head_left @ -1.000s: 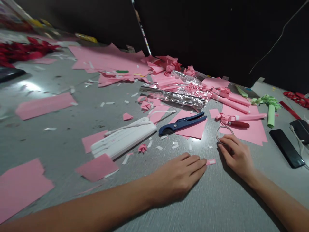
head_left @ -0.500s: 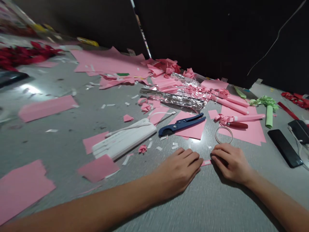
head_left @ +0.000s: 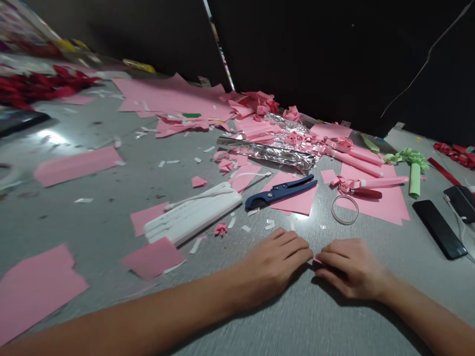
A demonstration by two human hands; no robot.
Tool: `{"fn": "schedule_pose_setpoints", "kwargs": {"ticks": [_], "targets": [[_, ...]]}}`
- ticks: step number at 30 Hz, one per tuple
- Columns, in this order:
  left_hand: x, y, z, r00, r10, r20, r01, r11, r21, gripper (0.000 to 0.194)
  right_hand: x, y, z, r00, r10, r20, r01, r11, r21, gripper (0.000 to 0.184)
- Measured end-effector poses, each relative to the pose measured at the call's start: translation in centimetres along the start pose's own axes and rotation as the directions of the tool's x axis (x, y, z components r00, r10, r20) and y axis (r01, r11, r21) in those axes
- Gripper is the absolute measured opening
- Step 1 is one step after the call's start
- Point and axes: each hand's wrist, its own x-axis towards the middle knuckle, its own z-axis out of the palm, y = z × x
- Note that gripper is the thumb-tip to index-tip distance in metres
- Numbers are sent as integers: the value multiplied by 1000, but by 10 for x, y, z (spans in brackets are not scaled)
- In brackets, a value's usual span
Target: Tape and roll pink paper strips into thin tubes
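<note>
My left hand [head_left: 274,262] lies flat on the grey table [head_left: 319,316], fingers stretched out together, fingertips resting at one end of a small pink paper strip [head_left: 316,260]. My right hand [head_left: 351,269] faces it from the right, its fingers curled and pinched over the strip's other end, so only a sliver of pink shows between the two hands. A clear tape ring [head_left: 345,209] lies just beyond my right hand, apart from it.
Blue-handled cutters [head_left: 280,190] rest on a pink sheet [head_left: 297,200]. A white stack of strips [head_left: 193,215] lies to the left. Crumpled foil [head_left: 274,151], pink rolls [head_left: 356,160], a green roll [head_left: 415,178], two phones [head_left: 440,227] and pink and white scraps litter the table.
My right hand left the tape ring and slid toward me and leftward until its fingertips met my left hand over the pink strip. My left hand barely moved.
</note>
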Motion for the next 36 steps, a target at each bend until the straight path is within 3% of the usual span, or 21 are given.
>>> {"fn": "schedule_pose_setpoints", "kwargs": {"ticks": [2, 4, 7, 10, 14, 17, 19, 22, 24, 26, 29, 32, 36], "targets": [[2, 0, -3, 999, -33, -33, 32, 999, -36, 23, 0, -3, 1, 998, 29, -57, -28, 999, 26, 21], [4, -1, -7, 988, -147, -53, 141, 985, -102, 22, 0, -3, -1, 977, 111, -181, -97, 991, 89, 20], [6, -8, -12, 927, -371, -54, 343, 898, -274, 23, -1, -4, -6, 907, 245, -342, -187, 963, 195, 18], [7, -14, -15, 891, -452, -37, 397, 818, -416, 22, -1, -5, -9, 921, 243, -304, -177, 958, 227, 21], [6, -13, -15, 926, -378, -8, 343, 847, -405, 23, 0, -11, -7, 973, 142, -183, -111, 979, 169, 27], [3, -9, -13, 981, -192, 27, 191, 931, -312, 24, 2, -21, -4, 968, 141, -207, -118, 986, 118, 27], [1, -5, -10, 998, -56, 33, 63, 963, -262, 21, 3, -30, -2, 965, 213, -155, -185, 967, 176, 26], [1, 1, -8, 999, -39, 18, 42, 957, -286, 18, 7, -41, 2, 923, 385, -8, -357, 863, 357, 27], [3, 6, -8, 982, -187, 19, 178, 897, -404, 18, 9, -45, 4, 859, 501, 103, -482, 726, 491, 26], [5, 12, -8, 930, -360, 71, 340, 772, -537, 19, 11, -46, 7, 792, 573, 211, -560, 543, 626, 24], [9, 17, -8, 869, -482, 115, 437, 636, -636, 19, 13, -44, 13, 741, 592, 317, -575, 317, 754, 23], [11, 15, -8, 857, -505, 102, 437, 608, -663, 17, 13, -42, 20, 733, 606, 309, -547, 254, 798, 25], [13, 12, -6, 818, -554, 154, 499, 550, -670, 13, 12, -41, 24, 722, 644, 252, -532, 284, 798, 30]]}}
